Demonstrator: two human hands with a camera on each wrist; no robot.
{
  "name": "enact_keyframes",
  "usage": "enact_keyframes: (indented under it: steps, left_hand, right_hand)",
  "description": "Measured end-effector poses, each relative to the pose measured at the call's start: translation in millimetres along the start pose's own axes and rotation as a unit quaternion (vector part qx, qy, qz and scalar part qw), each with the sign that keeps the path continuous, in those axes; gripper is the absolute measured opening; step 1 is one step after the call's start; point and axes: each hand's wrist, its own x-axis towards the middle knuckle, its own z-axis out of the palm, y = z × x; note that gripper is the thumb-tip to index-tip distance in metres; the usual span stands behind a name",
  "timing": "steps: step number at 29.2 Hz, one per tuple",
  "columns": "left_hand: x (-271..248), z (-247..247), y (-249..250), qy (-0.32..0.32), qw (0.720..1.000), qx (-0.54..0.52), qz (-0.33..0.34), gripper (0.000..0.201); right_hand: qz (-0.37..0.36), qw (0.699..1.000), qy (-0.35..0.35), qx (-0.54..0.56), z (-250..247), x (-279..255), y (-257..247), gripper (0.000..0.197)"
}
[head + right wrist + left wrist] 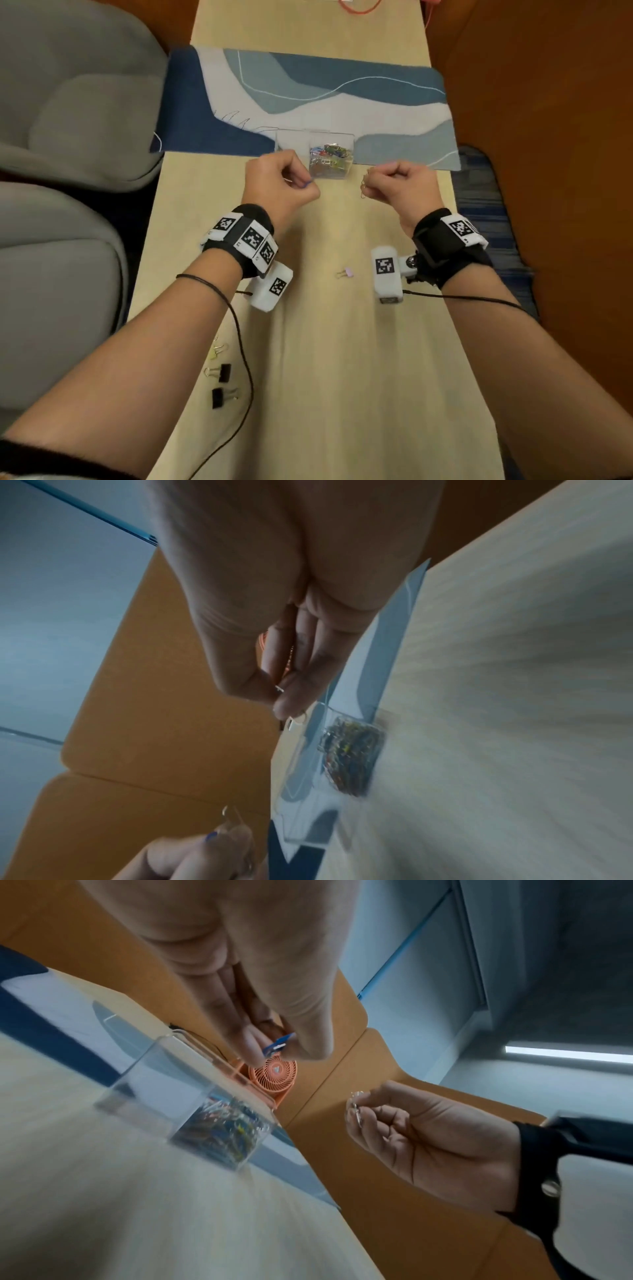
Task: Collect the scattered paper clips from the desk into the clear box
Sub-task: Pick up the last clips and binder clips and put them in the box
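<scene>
The clear box (330, 159) stands at the near edge of the blue mat, holding a heap of coloured clips; it also shows as the clear box (192, 1104) and the clear box (349, 756). My left hand (284, 186) hovers just left of it, thumb and fingers pinching a blue paper clip (307, 185), seen closer as the blue clip (279, 1043). My right hand (397, 186) hovers just right of the box, fingers curled around thin metal paper clips (363, 185), whose ends stick out at the fingertips (291, 712).
A pink binder clip (346, 273) lies on the wooden desk (342, 377) between my wrists. Two black binder clips (219, 373) and a yellow one (217, 351) lie near my left forearm. Grey chairs stand to the left. An orange fan (274, 1073) sits beyond the box.
</scene>
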Motion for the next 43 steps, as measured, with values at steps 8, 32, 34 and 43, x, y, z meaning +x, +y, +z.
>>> enact_keyframes:
  steps: [8,32,34,43]
  left_hand:
    - [93,22,-12,-0.043,0.996,0.072,0.043,0.009]
    - [42,-33,-43,-0.029,0.990,0.111,0.087,0.014]
    - [21,-48,-47,-0.045,0.989,0.126,0.070,0.013]
    - [-123,-121,-92,-0.130,0.958,0.247,-0.066,0.036]
  right_hand:
    - [-0.077,0.996,0.025,-0.039,26,75,-19,0.011]
    - [-0.265,0.776,-0.020,-0.572,46,99,4,0.028]
    - [-0.280,0.786,-0.012,-0.551,40,72,4,0.027]
    - [-0.166,0.785,-0.117,-0.585,13,-70,99,0.035]
